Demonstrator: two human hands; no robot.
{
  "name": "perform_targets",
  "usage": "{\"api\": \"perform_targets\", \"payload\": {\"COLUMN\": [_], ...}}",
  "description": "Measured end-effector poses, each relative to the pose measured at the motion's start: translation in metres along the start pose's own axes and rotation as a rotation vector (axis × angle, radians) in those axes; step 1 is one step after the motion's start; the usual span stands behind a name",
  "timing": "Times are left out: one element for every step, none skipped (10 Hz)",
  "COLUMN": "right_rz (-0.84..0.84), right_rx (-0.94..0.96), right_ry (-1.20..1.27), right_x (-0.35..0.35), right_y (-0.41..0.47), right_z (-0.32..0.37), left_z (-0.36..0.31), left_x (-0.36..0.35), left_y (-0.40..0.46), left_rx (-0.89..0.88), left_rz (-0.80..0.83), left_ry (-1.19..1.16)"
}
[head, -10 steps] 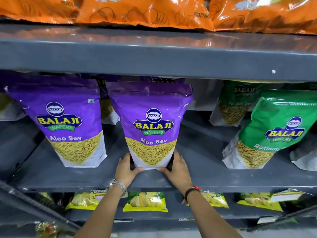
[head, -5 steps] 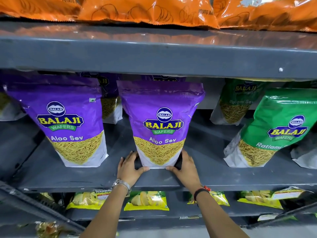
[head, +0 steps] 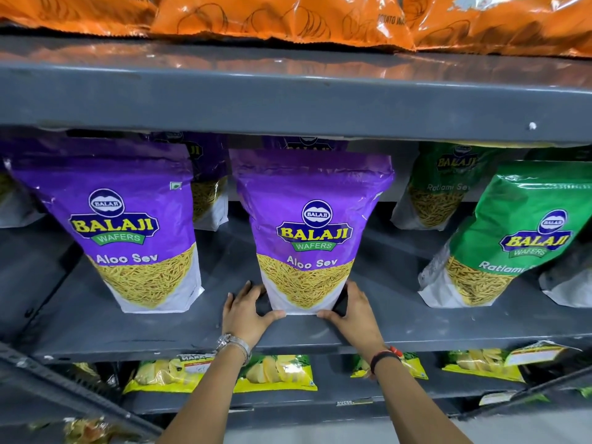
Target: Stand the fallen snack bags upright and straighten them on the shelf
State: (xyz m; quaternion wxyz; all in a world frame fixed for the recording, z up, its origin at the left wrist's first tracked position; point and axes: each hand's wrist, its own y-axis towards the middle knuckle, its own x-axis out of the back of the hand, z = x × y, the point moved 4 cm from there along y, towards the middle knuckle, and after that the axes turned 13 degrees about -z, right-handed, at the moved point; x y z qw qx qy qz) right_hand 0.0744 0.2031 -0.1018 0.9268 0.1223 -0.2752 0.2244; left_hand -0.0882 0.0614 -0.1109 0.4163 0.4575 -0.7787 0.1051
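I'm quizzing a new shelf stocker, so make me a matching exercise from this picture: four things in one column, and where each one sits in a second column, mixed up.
Things:
1. Middle purple bag
2. Green bag
3. Orange bags
4. Yellow packets

Places:
A. On the top shelf, above the grey ledge
B. On the lower shelf, under the wrists
C. Between the left hand and right hand, held at its base
D. Far right of the middle shelf, leaning

Pairs: 1-C, 2-D, 3-A, 4-B
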Motion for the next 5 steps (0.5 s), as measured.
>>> {"api": "perform_targets", "payload": {"right_rz": [0.001, -0.008, 0.005, -0.001, -0.152], "right_rx": [-0.012, 0.004, 0.017, 0.022, 0.054], "right_ry": [-0.001, -0.012, -0.011, 0.057, 0.115], "right_x": [0.000, 0.000, 0.002, 0.005, 0.018], "right_y": [-0.001, -0.002, -0.002, -0.007, -0.019], "right_z": [0.000, 0.001, 0.005, 0.003, 0.002], "left_z": [-0.001, -0.001, -0.003, -0.005, -0.022], "left_x": [0.002, 0.001, 0.002, 0.010, 0.027], "left_y": [-0.001, -0.001, -0.003, -0.010, -0.023], "left_rx": [0.002, -0.013, -0.020, -0.024, -0.181], "left_rz": [0.003, 0.002, 0.034, -0.068, -0.298], "left_ry": [0.000, 0.008, 0.004, -0.021, 0.042]}}
